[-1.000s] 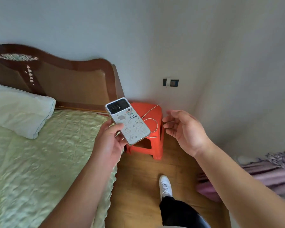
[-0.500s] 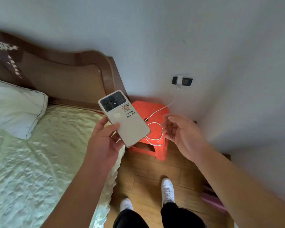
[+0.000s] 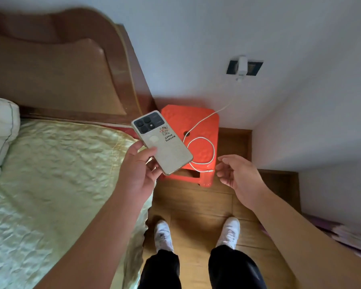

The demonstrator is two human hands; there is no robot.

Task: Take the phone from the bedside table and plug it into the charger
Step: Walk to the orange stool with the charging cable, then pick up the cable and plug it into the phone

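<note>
My left hand [image 3: 137, 172] grips a pale phone [image 3: 162, 141] by its lower end, back side up, with a dark camera block and a cartoon sticker. It hovers over the left edge of an orange plastic stool [image 3: 198, 122]. A white charger cable [image 3: 212, 147] lies looped on the stool, its free plug end near the stool's front right corner. The cable runs up to a white charger [image 3: 241, 64] in a wall socket. My right hand [image 3: 238, 174] is open, fingers spread, just right of the cable's plug end, not touching it.
A bed with a pale green cover [image 3: 50, 174] and a wooden headboard [image 3: 61, 69] fills the left. A white pillow [image 3: 0, 130] lies at its head. Wood floor with my white shoes [image 3: 164, 234] is below. Purple cloth [image 3: 352, 236] lies at the right.
The view has tilted down and come closer to the stool. My right hand has dropped toward the cable's plug end. The phone stays in my left hand.
</note>
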